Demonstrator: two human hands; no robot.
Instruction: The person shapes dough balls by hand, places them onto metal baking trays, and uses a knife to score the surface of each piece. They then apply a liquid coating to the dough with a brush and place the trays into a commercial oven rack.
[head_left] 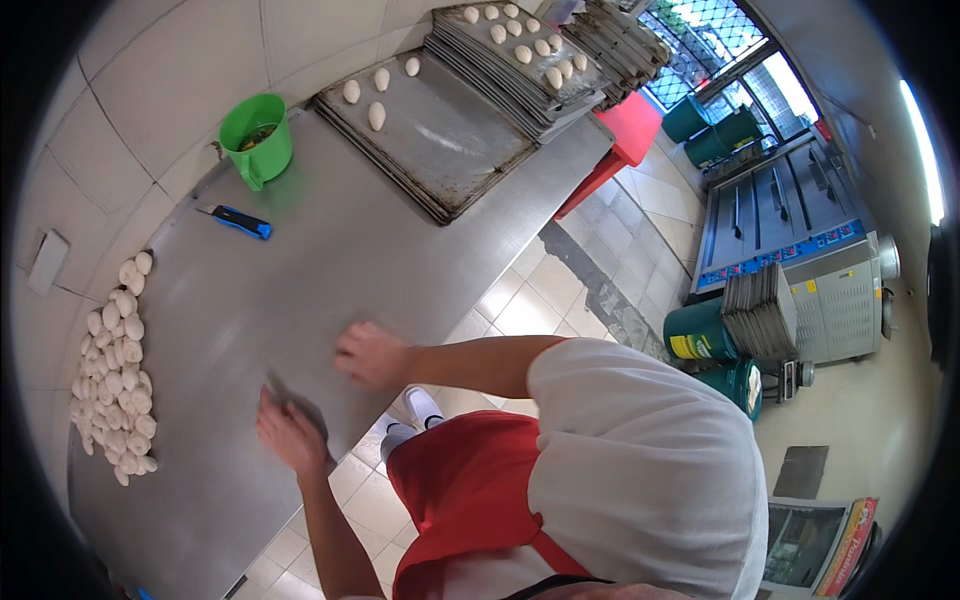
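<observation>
My left hand (291, 432) is just above the steel table (240, 330) near its front edge, fingers stretched out and nothing seen in them. My right hand (373, 356) is over the same table a little farther along, blurred by motion, so its fingers cannot be read. A heap of small pale dough pieces (112, 385) lies along the wall side, apart from both hands. A blue and black utility knife (240, 221) rests near a green plastic measuring jug (257, 140) with some dark contents.
A stack of dark baking trays (430, 130) bears a few dough pieces; a higher stack (525, 62) beside it bears several more. Past the table are a red stool (628, 130), a deck oven (775, 210), green bins (697, 325) and stacked pans (760, 310).
</observation>
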